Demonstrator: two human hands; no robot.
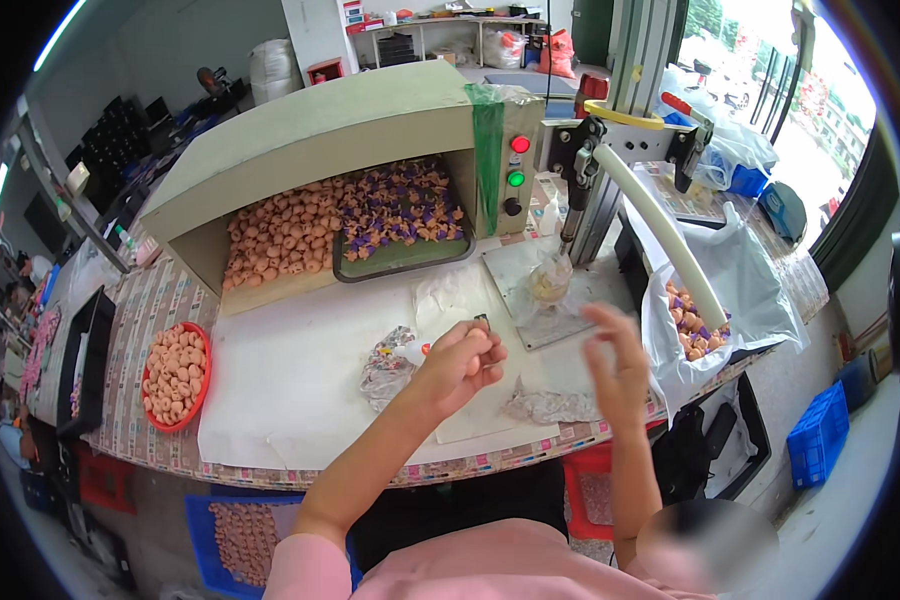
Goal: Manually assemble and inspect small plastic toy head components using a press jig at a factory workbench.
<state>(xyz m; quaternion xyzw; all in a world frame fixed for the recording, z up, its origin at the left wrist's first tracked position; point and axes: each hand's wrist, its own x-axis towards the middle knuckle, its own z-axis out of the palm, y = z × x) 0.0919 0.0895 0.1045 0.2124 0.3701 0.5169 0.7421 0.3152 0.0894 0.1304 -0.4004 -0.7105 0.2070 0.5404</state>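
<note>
My left hand [462, 368] is closed around a small peach-coloured doll head [476, 352]; a small dark piece shows at its fingertips. To the right, my right hand [618, 365] is raised with curved fingers apart and nothing visible in them, slightly smeared by motion. Beyond it, a press [570, 200] stands over a metal plate [523, 312], where something wrapped in clear plastic [550, 278] sits under the ram. Crumpled clear plastic [388, 368] lies left of my left hand, partly around a white object. White paper [280, 390] covers the tabletop beneath.
A beige box housing [320, 130] with lit buttons holds piled peach heads [285, 225] and a black tray [405, 268] of purple-and-peach pieces. A red basket [207, 375] of heads stands left. Right is a plastic-lined bin [755, 290]; a curved white tube [665, 235] reaches over it.
</note>
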